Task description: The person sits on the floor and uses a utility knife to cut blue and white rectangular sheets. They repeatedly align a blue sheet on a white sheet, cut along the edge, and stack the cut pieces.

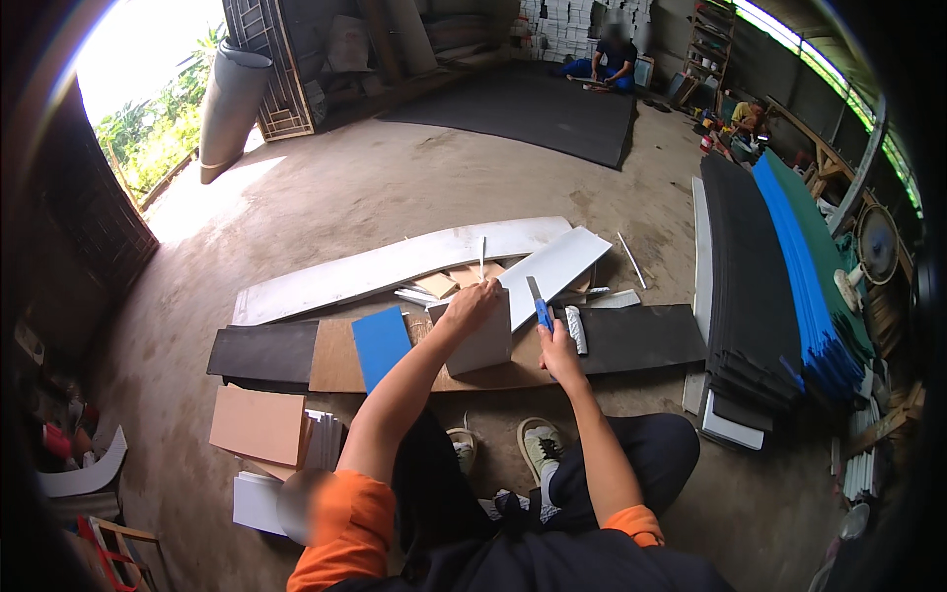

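Orange fabric sleeves [340,543] lie nearest my camera, bare forearms reaching away from them. I see the left hand [475,306] bent down, its fingers curled at the top edge of a smooth grey rectangular panel [481,345], near a thin white strip [482,253]; which one they pinch I cannot tell. To the right, the right hand [559,353] wraps tightly round a blue-handled knife [544,314], blade pointing far. The panel stands upright on a flat brown board [333,347], right of a matte blue sheet [382,341].
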Action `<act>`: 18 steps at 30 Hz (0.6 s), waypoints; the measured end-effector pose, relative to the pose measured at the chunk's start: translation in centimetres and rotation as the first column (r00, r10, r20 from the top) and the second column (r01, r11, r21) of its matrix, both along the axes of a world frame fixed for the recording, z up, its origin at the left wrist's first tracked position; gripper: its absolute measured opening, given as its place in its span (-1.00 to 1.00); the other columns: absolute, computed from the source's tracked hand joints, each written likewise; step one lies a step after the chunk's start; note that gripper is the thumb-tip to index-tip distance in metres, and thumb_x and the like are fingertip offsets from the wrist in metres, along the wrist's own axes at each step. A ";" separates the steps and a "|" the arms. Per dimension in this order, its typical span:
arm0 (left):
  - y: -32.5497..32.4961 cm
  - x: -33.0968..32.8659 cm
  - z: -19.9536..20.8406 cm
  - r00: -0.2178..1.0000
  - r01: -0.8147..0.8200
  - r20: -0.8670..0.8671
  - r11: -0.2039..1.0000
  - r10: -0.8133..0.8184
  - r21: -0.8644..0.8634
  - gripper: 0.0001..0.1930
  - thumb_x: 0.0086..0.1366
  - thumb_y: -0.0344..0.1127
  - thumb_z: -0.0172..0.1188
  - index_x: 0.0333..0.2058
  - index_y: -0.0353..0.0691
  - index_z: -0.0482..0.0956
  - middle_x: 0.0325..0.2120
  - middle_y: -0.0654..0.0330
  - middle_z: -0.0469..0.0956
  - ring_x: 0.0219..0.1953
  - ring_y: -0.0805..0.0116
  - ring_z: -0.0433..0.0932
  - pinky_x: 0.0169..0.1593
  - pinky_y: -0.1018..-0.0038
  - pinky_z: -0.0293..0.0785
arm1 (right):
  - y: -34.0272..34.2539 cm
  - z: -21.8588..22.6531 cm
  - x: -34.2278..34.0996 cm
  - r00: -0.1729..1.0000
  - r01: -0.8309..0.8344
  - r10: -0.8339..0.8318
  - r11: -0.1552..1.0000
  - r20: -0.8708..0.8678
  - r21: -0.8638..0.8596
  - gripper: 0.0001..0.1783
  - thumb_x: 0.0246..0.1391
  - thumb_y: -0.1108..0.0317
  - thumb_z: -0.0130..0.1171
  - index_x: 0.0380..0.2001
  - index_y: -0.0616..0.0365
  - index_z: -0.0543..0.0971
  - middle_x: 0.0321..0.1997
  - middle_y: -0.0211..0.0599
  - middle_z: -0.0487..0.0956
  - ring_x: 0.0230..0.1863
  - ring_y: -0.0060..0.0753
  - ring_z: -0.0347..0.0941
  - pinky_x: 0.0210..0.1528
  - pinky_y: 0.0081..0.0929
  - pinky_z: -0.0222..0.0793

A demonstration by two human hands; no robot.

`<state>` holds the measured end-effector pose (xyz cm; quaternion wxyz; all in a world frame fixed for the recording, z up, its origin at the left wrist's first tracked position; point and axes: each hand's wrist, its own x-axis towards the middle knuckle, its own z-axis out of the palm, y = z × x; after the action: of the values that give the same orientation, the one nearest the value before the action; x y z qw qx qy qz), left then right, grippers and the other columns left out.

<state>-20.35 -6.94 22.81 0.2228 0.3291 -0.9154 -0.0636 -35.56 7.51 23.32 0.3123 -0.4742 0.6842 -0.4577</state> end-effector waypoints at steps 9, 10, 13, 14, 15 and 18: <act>0.6 -0.4 0.0 0.999 -0.043 0.024 0.982 0.048 -0.185 -0.80 0.23 -0.22 -0.11 -0.23 -0.15 0.35 -0.59 0.13 0.47 -0.54 0.21 0.52 -0.58 0.34 0.41 | -0.9 -0.1 3.9 0.850 0.035 -0.067 0.997 -0.523 -0.070 -0.69 0.18 0.21 -0.28 -0.35 0.28 0.28 -0.59 0.15 0.47 -0.50 0.16 0.44 -0.49 -0.08 0.36; 0.6 -0.5 -0.1 0.998 -0.056 0.027 0.978 0.062 -0.200 -0.80 0.23 -0.22 -0.11 -0.22 -0.15 0.34 -0.59 0.13 0.47 -0.55 0.22 0.52 -0.59 0.34 0.41 | -1.0 0.1 4.2 0.846 0.053 -0.076 0.997 -0.527 -0.060 -0.69 0.18 0.21 -0.29 -0.34 0.28 0.28 -0.59 0.15 0.47 -0.50 0.15 0.44 -0.49 -0.09 0.37; 0.6 -0.8 0.1 0.994 -0.070 0.075 0.988 0.081 -0.140 -0.79 0.23 -0.22 -0.11 -0.20 -0.13 0.33 -0.55 0.13 0.47 -0.57 0.22 0.52 -0.59 0.34 0.40 | -1.0 0.0 4.2 0.829 0.097 -0.083 0.995 -0.553 -0.004 -0.68 0.19 0.20 -0.30 -0.35 0.29 0.27 -0.59 0.12 0.48 -0.50 0.13 0.45 -0.50 -0.11 0.38; 0.6 -0.9 0.1 0.994 -0.068 0.075 0.989 0.079 -0.131 -0.79 0.24 -0.22 -0.11 -0.19 -0.12 0.33 -0.54 0.13 0.48 -0.57 0.22 0.52 -0.58 0.34 0.40 | -1.1 0.0 4.2 0.825 0.099 -0.087 0.995 -0.558 -0.008 -0.68 0.19 0.20 -0.30 -0.35 0.29 0.27 -0.59 0.12 0.48 -0.50 0.13 0.45 -0.50 -0.11 0.38; 0.6 -1.0 0.0 0.995 -0.070 0.059 0.988 0.079 -0.139 -0.79 0.24 -0.22 -0.12 -0.19 -0.12 0.33 -0.54 0.12 0.47 -0.57 0.22 0.52 -0.58 0.33 0.40 | -1.2 -0.2 4.1 0.822 0.102 -0.091 0.995 -0.563 -0.011 -0.68 0.19 0.20 -0.30 -0.35 0.29 0.27 -0.59 0.12 0.48 -0.50 0.14 0.45 -0.50 -0.10 0.38; 0.7 -1.3 -0.1 0.995 -0.082 0.040 0.986 0.089 -0.142 -0.79 0.24 -0.22 -0.13 -0.19 -0.13 0.33 -0.54 0.12 0.47 -0.56 0.21 0.52 -0.56 0.32 0.41 | -1.2 -0.2 4.2 0.810 0.123 -0.098 0.992 -0.578 0.004 -0.67 0.18 0.20 -0.30 -0.35 0.31 0.27 -0.59 0.14 0.47 -0.50 0.14 0.45 -0.49 -0.10 0.38</act>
<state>-21.65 -6.26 22.71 0.2268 0.3530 -0.9075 0.0182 -31.37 6.32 23.15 0.0731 -0.5435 0.7823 -0.2956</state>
